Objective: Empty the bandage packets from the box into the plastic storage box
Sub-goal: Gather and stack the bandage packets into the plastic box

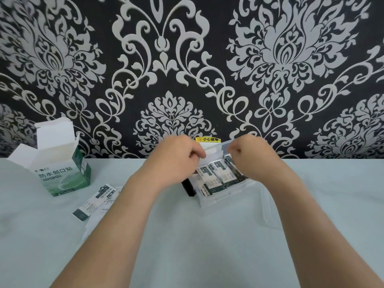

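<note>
Table (207, 246): pale green-grey cloth top, filling the lower half of the frame.
- Carton (62, 175): green and white, flaps open, left of frame.
- Packets (95, 201): loose, overlapping, lower left of centre, just beside the carton.
- Storage box (218, 196): clear plastic, centre, holding packets.
- Black object (188, 187): touching the storage box's left side; kind unclear.

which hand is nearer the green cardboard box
Left. The left hand is at the left end of the plastic storage box, on the side facing the green cardboard box. The right hand is at the right end, farther away.
</note>
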The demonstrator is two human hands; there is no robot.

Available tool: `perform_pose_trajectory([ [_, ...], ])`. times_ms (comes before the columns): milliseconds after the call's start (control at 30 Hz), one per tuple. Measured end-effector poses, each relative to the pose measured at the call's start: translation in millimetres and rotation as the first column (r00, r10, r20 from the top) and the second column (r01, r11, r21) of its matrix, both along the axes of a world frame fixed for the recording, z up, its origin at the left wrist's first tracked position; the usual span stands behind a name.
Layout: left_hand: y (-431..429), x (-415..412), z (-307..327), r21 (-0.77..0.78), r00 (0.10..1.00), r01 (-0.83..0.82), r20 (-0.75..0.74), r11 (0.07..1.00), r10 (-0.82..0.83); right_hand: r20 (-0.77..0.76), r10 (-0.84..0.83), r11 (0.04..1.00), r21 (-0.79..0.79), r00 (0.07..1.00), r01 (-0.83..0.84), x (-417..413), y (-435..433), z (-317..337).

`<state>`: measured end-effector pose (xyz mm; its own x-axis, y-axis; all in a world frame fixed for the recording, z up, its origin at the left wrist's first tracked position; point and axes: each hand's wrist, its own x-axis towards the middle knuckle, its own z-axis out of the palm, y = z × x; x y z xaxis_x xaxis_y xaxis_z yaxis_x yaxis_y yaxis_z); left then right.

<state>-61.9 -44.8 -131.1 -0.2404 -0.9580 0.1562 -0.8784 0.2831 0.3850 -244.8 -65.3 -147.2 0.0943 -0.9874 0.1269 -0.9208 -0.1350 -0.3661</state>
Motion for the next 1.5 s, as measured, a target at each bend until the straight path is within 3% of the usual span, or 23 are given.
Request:
perform_pose_trajectory([
  [100,18.6,33.8,-1.7,-0.033,0.99,-0.138,-0.007,0.99,0.138,0.16,0.064,0.997,-0.062,0.985,-0.054,15.1,9.3,12.2],
  [167,31.1,60.8,-5.1,0.027,0.974,-0.225,0.041,0.974,0.224,0.225,0.125,0.99,-0.091,0.966,-0.107,31.4,18.5,20.3],
  [267,48.5,101.1,-20.5,0.199,0.959,-0.256,0.176,0.946,0.223,0.268,0.227,0.974,-0.083,0.936,-0.213,61.2,37.1,28.0],
  [367,61.7,138.8,-44.2,0.393,0.96,-0.251,0.216,0.885,0.176,0.291,0.363,0.931,-0.063,0.885,-0.361,93.8,48.8,20.6],
  [500,68.6,165.9,-70.3,0.476,0.941,-0.316,0.269,0.821,0.207,0.232,0.446,0.877,0.08,0.865,-0.473,123.6,53.7,-1.7],
  [600,72.9,168.5,-74.8,0.477,0.934,-0.355,0.212,0.804,0.287,0.169,0.485,0.837,0.194,0.858,-0.512,139.2,57.0,-21.1],
  [767,76.5,149.0,-76.4,0.336,0.903,-0.402,0.299,0.852,0.308,-0.031,0.525,0.812,0.317,0.851,-0.49,155.8,59.4,-50.6],
  [933,71.8,117.1,-83.9,0.188,0.928,-0.336,0.232,0.923,0.291,-0.059,0.508,0.85,0.198,0.86,-0.488,151.6,55.3,-53.5],
  [1100,69.0,124.8,-82.3,0.201,0.966,-0.256,0.013,0.945,0.259,0.001,0.464,0.878,0.133,0.886,-0.46,150.8,54.7,-60.3],
  [1267,73.6,141.6,-72.9,0.312,0.929,-0.367,0.082,0.876,0.36,-0.124,0.371,0.923,0.155,0.92,-0.351,145.0,48.2,-68.7],
  [1400,77.5,137.1,-69.7,0.36,0.946,-0.323,0.13,0.875,0.296,-0.123,0.335,0.941,0.092,0.934,-0.326,147.9,45.7,-63.6],
  [1500,74.5,133.9,-68.8,0.301,0.924,-0.375,0.047,0.877,0.379,-0.047,0.283,0.95,0.149,0.958,-0.273,152.1,45.6,-63.6],
])
